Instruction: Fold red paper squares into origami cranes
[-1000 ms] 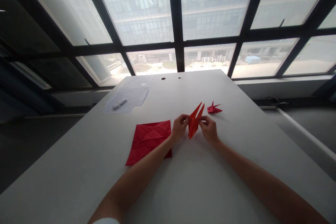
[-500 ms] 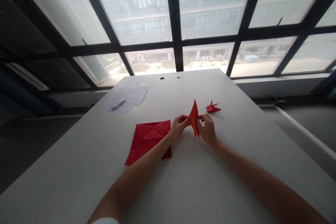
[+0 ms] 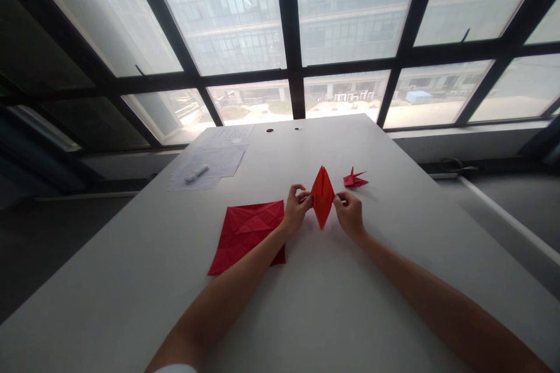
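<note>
Between my hands, a folded red origami diamond (image 3: pixel 322 195) stands upright above the white table (image 3: pixel 332 297), its long axis pointing away from me. My left hand (image 3: pixel 297 207) pinches its left corner, and my right hand (image 3: pixel 347 214) pinches its right corner. A creased square of red paper (image 3: pixel 246 235) lies flat to the left, partly under my left forearm. A small red origami crane (image 3: pixel 354 180) rests on the table beyond my right hand.
Sheets of printed paper (image 3: pixel 207 166) and a white marker (image 3: pixel 196 173) lie at the table's far left. Two small holes (image 3: pixel 269 130) mark the far edge. Beyond it stand tall dark-framed windows (image 3: pixel 293 29).
The red paper has opened from a narrow, flattened fold into a wider diamond. My hands have drawn slightly apart, holding its two side corners.
</note>
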Available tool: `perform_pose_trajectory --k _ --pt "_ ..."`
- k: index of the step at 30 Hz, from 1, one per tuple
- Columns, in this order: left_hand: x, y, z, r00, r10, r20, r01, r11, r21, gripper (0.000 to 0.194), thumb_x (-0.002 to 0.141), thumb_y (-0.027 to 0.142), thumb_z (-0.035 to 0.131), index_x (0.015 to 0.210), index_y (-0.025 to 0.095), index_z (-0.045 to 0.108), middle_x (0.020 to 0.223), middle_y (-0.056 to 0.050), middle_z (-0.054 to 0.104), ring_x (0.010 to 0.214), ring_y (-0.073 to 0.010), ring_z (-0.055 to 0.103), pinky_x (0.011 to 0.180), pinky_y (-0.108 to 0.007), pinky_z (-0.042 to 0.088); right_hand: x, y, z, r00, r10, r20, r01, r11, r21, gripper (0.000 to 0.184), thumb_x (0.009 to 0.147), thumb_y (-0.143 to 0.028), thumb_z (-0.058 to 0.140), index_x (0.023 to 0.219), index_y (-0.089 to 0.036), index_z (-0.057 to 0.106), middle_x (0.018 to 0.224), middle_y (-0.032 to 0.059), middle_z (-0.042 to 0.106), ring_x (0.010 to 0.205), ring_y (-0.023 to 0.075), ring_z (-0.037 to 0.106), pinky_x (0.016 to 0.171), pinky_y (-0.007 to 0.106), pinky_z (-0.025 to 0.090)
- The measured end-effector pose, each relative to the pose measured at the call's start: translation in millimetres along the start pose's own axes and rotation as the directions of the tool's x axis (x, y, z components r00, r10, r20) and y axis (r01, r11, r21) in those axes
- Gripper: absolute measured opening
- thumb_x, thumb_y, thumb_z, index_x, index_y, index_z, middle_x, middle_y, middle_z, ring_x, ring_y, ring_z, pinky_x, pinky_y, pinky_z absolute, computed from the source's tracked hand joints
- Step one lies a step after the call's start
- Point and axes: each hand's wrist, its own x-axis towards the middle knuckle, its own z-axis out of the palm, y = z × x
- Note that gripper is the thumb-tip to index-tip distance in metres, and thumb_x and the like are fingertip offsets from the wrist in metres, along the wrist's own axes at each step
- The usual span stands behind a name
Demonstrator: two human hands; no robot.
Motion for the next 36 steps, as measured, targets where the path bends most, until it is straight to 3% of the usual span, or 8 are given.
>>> perform_pose_trajectory --k 3,6,17,21,28,30,36 --pt "-1 1 1.5 0.994 0.103 -0.034 -0.093 0.97 0.225 0.015 0.083 0.031 0.066 0.086 0.019 0.058 0.077 0.002 0.061 0.07 -0.0112 0.058 0.066 -0.022 0.047 0 1 1 1.0 0.02 0.023 -0.022 0.997 0.073 0.017 0.083 -0.027 0.055 0.076 -0.017 0.066 0.072 0.0039 0.067 0.067 0.019 0.06 0.059 0.029 0.046" --pt "-2 1 2.9 0.989 0.148 -0.022 -0.126 0.903 0.41 0.016 0.085 0.033 0.063 0.083 0.017 0.062 0.078 -0.001 0.063 0.072 -0.013 0.059 0.064 -0.022 0.047 -3 -2 1 0.996 -0.037 0.085 0.029 0.995 0.093 0.017 0.086 -0.028 0.053 0.081 -0.017 0.066 0.076 0.0037 0.067 0.07 0.0188 0.061 0.063 0.029 0.048" --pt "-2 -5 -1.3 0.99 0.12 -0.075 -0.074 0.892 0.446 0.031 0.075 0.039 0.077 0.089 0.015 0.063 0.085 -0.006 0.068 0.076 -0.0163 0.067 0.067 -0.026 0.054 -5 -9 -1 0.952 -0.273 0.141 0.276 0.961 0.003 0.013 0.092 -0.022 0.048 0.083 -0.02 0.057 0.082 0.0029 0.062 0.076 0.0175 0.059 0.066 0.029 0.047" --pt "-3 -6 -1.6 0.989 0.113 -0.093 -0.055 0.877 0.478 0.026 0.075 0.034 0.076 0.087 0.016 0.063 0.085 -0.006 0.069 0.077 -0.0174 0.068 0.067 -0.027 0.055 -6 -10 -3 0.905 -0.369 0.212 0.385 0.922 -0.039 0.011 0.093 -0.018 0.049 0.086 -0.021 0.056 0.094 0.0057 0.066 0.081 0.0183 0.06 0.071 0.031 0.049" --pt "-5 -2 2.0 0.981 0.163 -0.102 -0.078 0.821 0.565 0.011 0.082 0.028 0.065 0.086 0.018 0.065 0.081 -0.005 0.068 0.074 -0.0173 0.067 0.061 -0.025 0.052 -6 -16 -9 0.761 -0.543 0.356 0.618 0.773 -0.143 0.013 0.091 -0.014 0.052 0.092 -0.024 0.06 0.106 0.0073 0.068 0.097 0.0223 0.062 0.086 0.038 0.049" --pt "-4 1 2.6 0.971 0.21 -0.116 -0.11 0.82 0.561 0.013 0.084 0.031 0.063 0.083 0.018 0.065 0.081 -0.004 0.067 0.075 -0.0167 0.065 0.064 -0.025 0.051 -6 -16 -10 0.772 -0.557 0.308 0.622 0.762 -0.179 0.012 0.09 -0.014 0.054 0.091 -0.024 0.061 0.103 0.0072 0.068 0.096 0.0229 0.062 0.086 0.039 0.049" --pt "0 7 0.6 0.947 0.244 -0.211 -0.143 0.904 0.404 0.02 0.087 0.035 0.06 0.077 0.018 0.059 0.076 -0.001 0.062 0.07 -0.0134 0.058 0.063 -0.022 0.046 1 -5 -8 0.905 -0.426 0.01 0.417 0.879 -0.231 0.01 0.088 -0.018 0.053 0.082 -0.022 0.059 0.09 0.0062 0.063 0.088 0.0224 0.06 0.079 0.037 0.05"
